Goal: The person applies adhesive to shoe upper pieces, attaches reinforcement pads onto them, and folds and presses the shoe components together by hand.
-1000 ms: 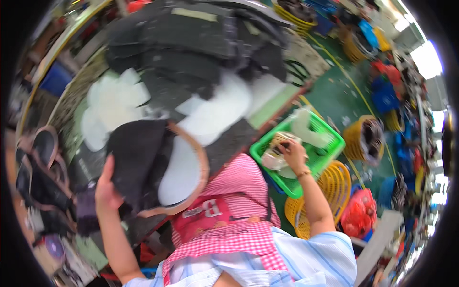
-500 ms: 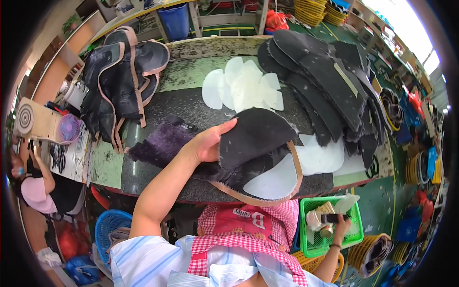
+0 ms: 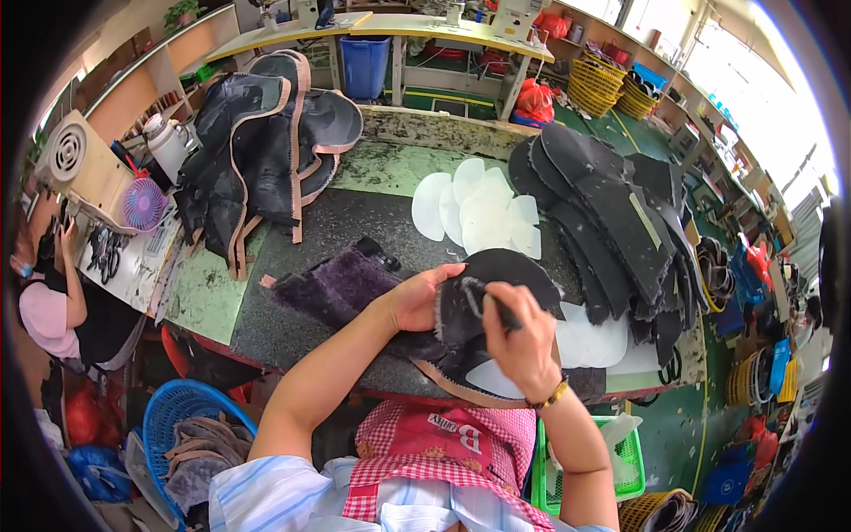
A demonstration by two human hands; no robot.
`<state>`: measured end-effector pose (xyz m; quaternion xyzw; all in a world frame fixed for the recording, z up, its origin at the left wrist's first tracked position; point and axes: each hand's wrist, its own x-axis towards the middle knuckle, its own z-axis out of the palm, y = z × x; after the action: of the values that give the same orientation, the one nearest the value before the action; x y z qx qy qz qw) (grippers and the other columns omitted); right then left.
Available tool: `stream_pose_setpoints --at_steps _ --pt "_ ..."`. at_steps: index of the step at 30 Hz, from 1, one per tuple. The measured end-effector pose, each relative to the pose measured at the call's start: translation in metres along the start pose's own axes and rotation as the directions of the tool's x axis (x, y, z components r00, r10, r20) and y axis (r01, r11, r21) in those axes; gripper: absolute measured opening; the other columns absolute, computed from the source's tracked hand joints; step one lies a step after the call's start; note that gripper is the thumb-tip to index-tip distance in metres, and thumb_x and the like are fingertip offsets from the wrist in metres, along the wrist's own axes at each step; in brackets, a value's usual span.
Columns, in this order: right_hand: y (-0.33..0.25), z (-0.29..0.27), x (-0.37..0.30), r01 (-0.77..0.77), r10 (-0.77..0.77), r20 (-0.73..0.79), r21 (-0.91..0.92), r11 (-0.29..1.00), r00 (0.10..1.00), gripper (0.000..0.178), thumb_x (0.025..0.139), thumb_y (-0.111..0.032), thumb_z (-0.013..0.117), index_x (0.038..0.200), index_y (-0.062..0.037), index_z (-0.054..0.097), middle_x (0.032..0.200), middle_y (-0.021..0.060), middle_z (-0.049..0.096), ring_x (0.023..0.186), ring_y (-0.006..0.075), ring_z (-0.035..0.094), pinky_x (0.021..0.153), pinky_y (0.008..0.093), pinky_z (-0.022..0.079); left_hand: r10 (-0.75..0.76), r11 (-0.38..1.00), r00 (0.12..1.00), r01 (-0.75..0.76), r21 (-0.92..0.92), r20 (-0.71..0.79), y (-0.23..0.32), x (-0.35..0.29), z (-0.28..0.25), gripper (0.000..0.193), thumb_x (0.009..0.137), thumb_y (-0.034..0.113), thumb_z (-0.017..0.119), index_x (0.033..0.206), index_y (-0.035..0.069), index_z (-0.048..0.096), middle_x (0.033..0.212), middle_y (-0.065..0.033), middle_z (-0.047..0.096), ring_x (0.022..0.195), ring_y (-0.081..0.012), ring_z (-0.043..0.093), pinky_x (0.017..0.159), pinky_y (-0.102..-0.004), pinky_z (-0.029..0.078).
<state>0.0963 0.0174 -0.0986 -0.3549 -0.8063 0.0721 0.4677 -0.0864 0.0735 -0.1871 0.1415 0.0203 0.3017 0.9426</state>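
Observation:
My left hand [image 3: 417, 303] grips the left edge of a black curved material piece [image 3: 510, 266], thumb on top and fingers underneath. The piece lies on the near part of the dark tabletop. My right hand [image 3: 525, 348] is closed around a dark-handled tool [image 3: 509, 316] over that piece; its working end is hard to make out. A pale curved streak shows on the black surface beside the tool. Below, a tan-edged part [image 3: 448, 383] with a white insert [image 3: 493, 379] is partly covered by my right hand. Purple-black plush material [image 3: 332, 288] rests left of my left hand.
White rounded pieces [image 3: 483, 208] lie further back. Black cut pieces [image 3: 603, 213] are stacked at right, tan-edged ones [image 3: 266, 133] at left. A green basket [image 3: 629, 465] and a blue basket [image 3: 168, 417] stand below the table edge. Another person [image 3: 53, 310] sits at far left.
My right hand has moved from the green basket up and left to the black piece, carrying the dark-handled tool. My left hand still holds the piece. The view has shifted.

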Motion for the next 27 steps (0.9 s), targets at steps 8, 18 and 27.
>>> stream_pose_setpoints --at_steps 8,18,27 --pt "0.067 -0.060 0.034 -0.422 0.434 -0.088 0.125 0.898 0.897 0.012 0.087 -0.007 0.065 0.097 -0.0018 0.065 0.072 0.0043 0.063 0.061 0.0089 0.059 0.056 0.0215 0.047 0.007 0.997 0.987 0.006 0.077 -0.161 -0.004 -0.004 -0.002 0.048 0.099 0.035 0.036 0.127 -0.001 0.051 0.122 -0.0155 0.060 0.110 -0.0268 0.059 0.099 -0.0417 0.044" --pt "0.072 -0.099 -0.002 -0.259 0.244 0.356 -0.007 0.966 0.902 0.009 0.075 -0.001 0.067 0.076 0.0058 0.062 0.072 0.0107 0.063 0.061 0.0170 0.060 0.057 0.0251 0.046 0.036 0.999 0.981 -0.041 -0.022 -0.193 -0.002 -0.006 -0.004 0.048 0.099 0.033 0.035 0.129 -0.002 0.048 0.122 -0.0178 0.059 0.111 -0.0293 0.059 0.100 -0.0430 0.043" --pt "0.064 -0.271 -0.151 -0.807 0.816 -0.067 0.125 0.577 0.574 0.016 0.087 -0.006 0.060 0.102 -0.0007 0.063 0.078 0.0021 0.062 0.060 0.0067 0.059 0.051 0.0192 0.046 0.170 0.971 0.918 -0.094 0.219 -0.359 -0.001 -0.013 0.015 0.044 0.098 0.033 0.039 0.125 0.001 0.054 0.123 -0.0144 0.060 0.111 -0.0282 0.059 0.100 -0.0418 0.044"
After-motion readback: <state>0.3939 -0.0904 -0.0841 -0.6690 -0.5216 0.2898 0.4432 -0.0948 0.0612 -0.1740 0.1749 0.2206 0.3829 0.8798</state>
